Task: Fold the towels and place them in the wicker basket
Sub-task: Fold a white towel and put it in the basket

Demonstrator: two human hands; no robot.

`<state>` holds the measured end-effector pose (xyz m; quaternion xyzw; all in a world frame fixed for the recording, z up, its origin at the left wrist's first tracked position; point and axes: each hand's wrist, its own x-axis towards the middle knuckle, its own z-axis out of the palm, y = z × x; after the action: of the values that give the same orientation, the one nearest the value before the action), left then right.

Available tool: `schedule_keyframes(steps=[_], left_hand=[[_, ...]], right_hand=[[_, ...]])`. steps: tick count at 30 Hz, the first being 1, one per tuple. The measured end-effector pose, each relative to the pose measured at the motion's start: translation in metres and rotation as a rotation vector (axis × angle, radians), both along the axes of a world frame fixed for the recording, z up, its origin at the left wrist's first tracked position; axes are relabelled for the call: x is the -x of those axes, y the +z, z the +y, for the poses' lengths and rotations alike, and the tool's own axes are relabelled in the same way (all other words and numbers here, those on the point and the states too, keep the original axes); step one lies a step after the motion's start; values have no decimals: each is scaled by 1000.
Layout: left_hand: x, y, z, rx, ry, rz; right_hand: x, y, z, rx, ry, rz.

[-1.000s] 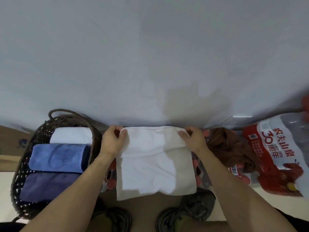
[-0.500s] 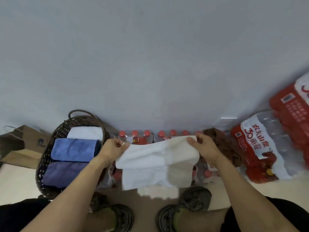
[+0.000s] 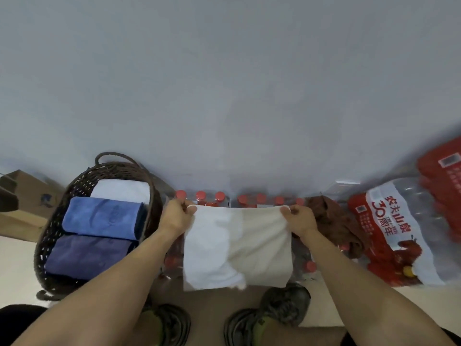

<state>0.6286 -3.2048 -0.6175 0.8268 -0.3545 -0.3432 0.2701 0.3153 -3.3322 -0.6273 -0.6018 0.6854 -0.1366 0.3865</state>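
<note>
Fingers of the left hand (image 3: 175,216) and the right hand (image 3: 299,218) each pinch a top corner of the white terry towel (image 3: 234,248), which hangs between them in the air over the shrink-wrapped pack of red-capped bottles (image 3: 209,197). Half a second ago the cloth sagged in a shallow band; now the grip on both sides has drawn it taut and it drops as a flat, already doubled rectangle, its lower edges not quite matched. That squaring-up suggests the next fold can be made cleanly. To the left stands the dark woven wicker basket (image 3: 50,236), already holding a white, a light blue (image 3: 102,218) and a dark blue folded towel. A crumpled brown towel (image 3: 331,221) waits right of the hands.
</note>
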Motion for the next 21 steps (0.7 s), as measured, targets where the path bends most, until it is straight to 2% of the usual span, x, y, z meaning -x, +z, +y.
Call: schedule_keyframes(steps=[6,9,12,15,17,21], left_hand=[[-13,-27,-18,44,72,-76],[-14,-37,-22,56,53,-207],[-13,-43,-27,92,40,-341],[-13,-43,-28,125,85,-235],[-10,-38,-24,145,113,-134],[13,-17,14,228,146,-195]], right_hand=[[-14,-11,-12,115,71,236],[-31,-8,-5,251,35,317],[-73,-5,12,396,161,201],[-126,-9,38,315,458,-37],[-157,-15,51,264,574,-111],[-190,-24,55,263,698,106]])
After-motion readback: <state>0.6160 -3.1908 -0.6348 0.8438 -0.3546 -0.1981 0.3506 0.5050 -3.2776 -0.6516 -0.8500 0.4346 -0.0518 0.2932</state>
